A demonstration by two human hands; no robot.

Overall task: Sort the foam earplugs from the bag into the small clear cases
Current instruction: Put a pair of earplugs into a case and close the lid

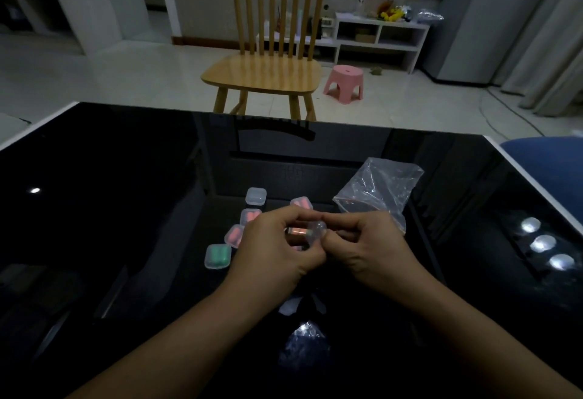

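Between both hands, small clear case

You were sitting in a home, in a living room by the look of it. Beyond your glossy black table stood a tall-backed wooden chair on pale floor tiles, a child's pink plastic stool, a low white shelf unit carrying bright toys, and long curtains to the right.
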